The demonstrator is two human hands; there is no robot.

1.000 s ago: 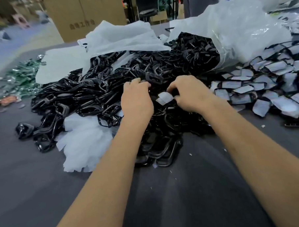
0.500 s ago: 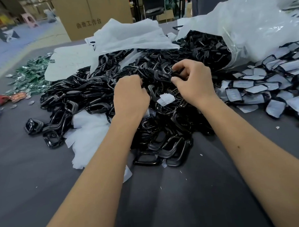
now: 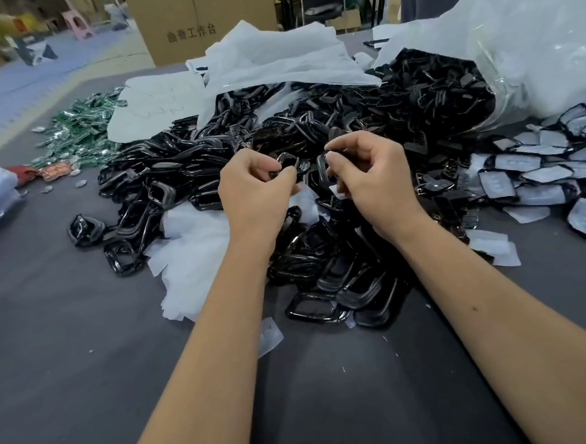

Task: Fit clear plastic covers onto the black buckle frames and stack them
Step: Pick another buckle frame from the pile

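A: Why are both hands raised over the heap of black buckle frames (image 3: 315, 147) instead of resting in it?

B: My guess is it keeps the work clear of the tangle. The left hand (image 3: 253, 193) has its fingers curled, pinching one black frame (image 3: 287, 161) just above the heap's middle. The right hand (image 3: 373, 181) is curled too, pinching a second dark frame (image 3: 323, 168) at its fingertips, with a clear cover (image 3: 337, 190) showing just under its thumb. Whether that cover is truly in the grip, I cannot tell.

A: And the two pieces are close together?

B: Near each other, above the heap's centre, yet apart. It looks like sorting out a frame before any cover goes on.

A: Where do finished ones go?

B: To the right of the heap lies a spread of covered buckles (image 3: 534, 174), probably kept on that side so the right hand drops them easily. They lie loosely, not in a neat stack.

A: And the white sheets?

B: White tissue sheets (image 3: 191, 239) lie at the heap's near-left edge; an open plastic bag (image 3: 512, 44) behind the heap spills more frames, likely the supply.
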